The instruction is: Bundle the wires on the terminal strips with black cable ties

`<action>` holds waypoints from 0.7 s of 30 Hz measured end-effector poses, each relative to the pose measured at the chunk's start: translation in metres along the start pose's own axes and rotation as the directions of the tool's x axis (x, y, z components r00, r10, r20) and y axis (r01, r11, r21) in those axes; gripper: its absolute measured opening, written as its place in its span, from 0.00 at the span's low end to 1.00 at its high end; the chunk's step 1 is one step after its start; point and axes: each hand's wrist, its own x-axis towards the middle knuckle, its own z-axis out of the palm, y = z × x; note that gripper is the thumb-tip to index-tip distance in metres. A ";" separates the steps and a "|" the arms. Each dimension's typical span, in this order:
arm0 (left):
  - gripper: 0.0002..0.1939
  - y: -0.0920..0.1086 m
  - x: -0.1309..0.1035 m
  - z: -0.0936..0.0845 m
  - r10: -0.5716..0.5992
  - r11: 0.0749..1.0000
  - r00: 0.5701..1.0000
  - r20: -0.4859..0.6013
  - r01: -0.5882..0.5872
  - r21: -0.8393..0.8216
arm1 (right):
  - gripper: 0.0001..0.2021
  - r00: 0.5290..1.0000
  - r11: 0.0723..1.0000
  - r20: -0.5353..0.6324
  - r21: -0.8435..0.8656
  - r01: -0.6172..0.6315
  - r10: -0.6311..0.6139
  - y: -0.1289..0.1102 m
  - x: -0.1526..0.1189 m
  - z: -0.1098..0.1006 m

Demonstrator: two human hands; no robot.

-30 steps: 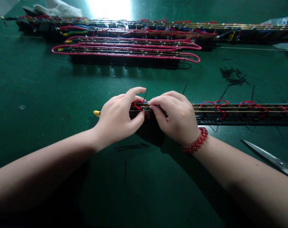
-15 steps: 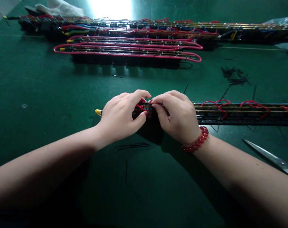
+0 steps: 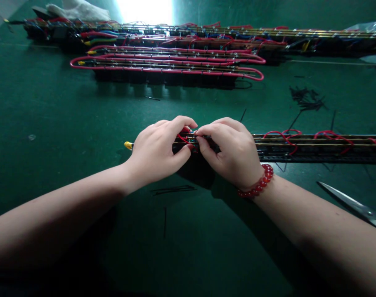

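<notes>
A long black strip (image 3: 314, 156) with brass-coloured rails and red wire loops lies crosswise in front of me. Over its left end, near a yellow tip (image 3: 128, 145), my left hand (image 3: 159, 146) is curled around the strip, thumb on the near side and index finger on the far side. My right hand (image 3: 229, 144), a red bead bracelet (image 3: 258, 183) at its wrist, pinches thumb and index finger together right at the rails. What lies in that pinch is too small to make out. Red and green wires (image 3: 184, 136) show between the hands.
Similar wired strips (image 3: 175, 68) with red cable loops lie at the back. Black cable ties are heaped (image 3: 307, 99) at the right, and several loose ties (image 3: 173, 189) lie nearer. Scissors (image 3: 351, 202) rest at the right edge. A white cloth (image 3: 82, 10) sits at the back left.
The right thumb and fingertips have shifted very slightly at the rails. The left hand holds its place, and the strip has not visibly moved.
</notes>
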 end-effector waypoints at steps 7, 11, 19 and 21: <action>0.17 0.000 0.001 -0.001 -0.006 1.000 1.000 0.004 0.006 -0.015 | 0.07 1.000 1.000 0.005 0.009 0.019 -0.019 0.000 0.000 -0.001; 0.16 0.000 0.001 -0.001 0.009 1.000 1.000 0.016 -0.009 0.026 | 0.06 0.998 0.997 -0.005 0.055 -0.055 0.055 -0.002 0.001 -0.002; 0.15 0.001 0.000 0.001 0.028 0.998 1.000 0.011 -0.029 0.061 | 0.05 0.989 0.989 -0.041 0.045 -0.141 0.143 -0.005 -0.001 -0.002; 0.15 0.001 0.000 0.001 0.033 0.997 0.999 0.006 -0.034 0.066 | 0.03 0.990 0.990 -0.029 0.028 -0.136 0.136 -0.005 0.000 -0.003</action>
